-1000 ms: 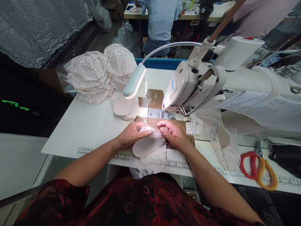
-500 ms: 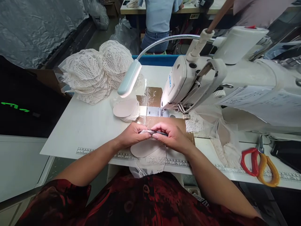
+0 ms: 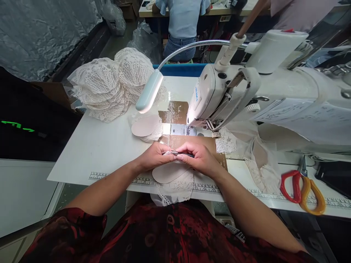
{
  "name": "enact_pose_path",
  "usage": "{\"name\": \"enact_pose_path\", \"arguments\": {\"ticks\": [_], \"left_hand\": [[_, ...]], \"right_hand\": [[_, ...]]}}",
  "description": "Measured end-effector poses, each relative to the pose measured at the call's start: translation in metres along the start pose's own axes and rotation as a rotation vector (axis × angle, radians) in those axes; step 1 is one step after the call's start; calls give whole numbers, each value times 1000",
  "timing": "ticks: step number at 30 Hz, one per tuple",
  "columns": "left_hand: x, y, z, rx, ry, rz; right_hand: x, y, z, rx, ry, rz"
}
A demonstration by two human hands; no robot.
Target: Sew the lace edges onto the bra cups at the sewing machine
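Observation:
My left hand (image 3: 158, 156) pinches the upper edge of a white lace piece (image 3: 179, 188) in front of the sewing machine. A smooth pale oval pad (image 3: 168, 172) lies on that lace, which hangs over the table's front edge. Fingertips nearly touching the left, my right hand (image 3: 196, 156) is closed around a slim dark tool (image 3: 189, 155) with a metal tip. The tip points left, into the lace edge at the left fingers. Fingers hide most of the tool, so I cannot tell its exact kind.
Behind the hands stands a white sewing machine (image 3: 211, 95) with a lit lamp (image 3: 149, 91). Stacked lace pieces (image 3: 95, 86) lie back left, a padded lace piece (image 3: 146, 126) nearer. Red-and-orange-handled scissors (image 3: 301, 188) lie right. A person in light blue (image 3: 183, 20) sits beyond.
The hands stay in almost the same place, with the lace and the slim tool still held. The view has shifted very slightly.

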State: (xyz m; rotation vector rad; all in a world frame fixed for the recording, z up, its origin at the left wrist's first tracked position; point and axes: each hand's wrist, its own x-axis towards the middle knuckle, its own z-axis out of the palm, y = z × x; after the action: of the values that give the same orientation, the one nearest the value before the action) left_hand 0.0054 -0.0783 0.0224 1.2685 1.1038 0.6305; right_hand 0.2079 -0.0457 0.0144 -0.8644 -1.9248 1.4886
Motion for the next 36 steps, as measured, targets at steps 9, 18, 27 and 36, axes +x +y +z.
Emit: {"name": "enact_pose_path", "arguments": {"ticks": [9,18,27,36], "left_hand": [[-6,6,0,82,-24,2],[-1,44,-51,935,480,327],[22,30,-81,639,342,-111],[11,21,-62,140,70,-32]], "right_hand": [[3,15,1,208,152,115],[-9,3,15,-518,32,-336],[-22,-7,-22,-816,-255,36],[12,-3,-17,-226,56,126]]}}
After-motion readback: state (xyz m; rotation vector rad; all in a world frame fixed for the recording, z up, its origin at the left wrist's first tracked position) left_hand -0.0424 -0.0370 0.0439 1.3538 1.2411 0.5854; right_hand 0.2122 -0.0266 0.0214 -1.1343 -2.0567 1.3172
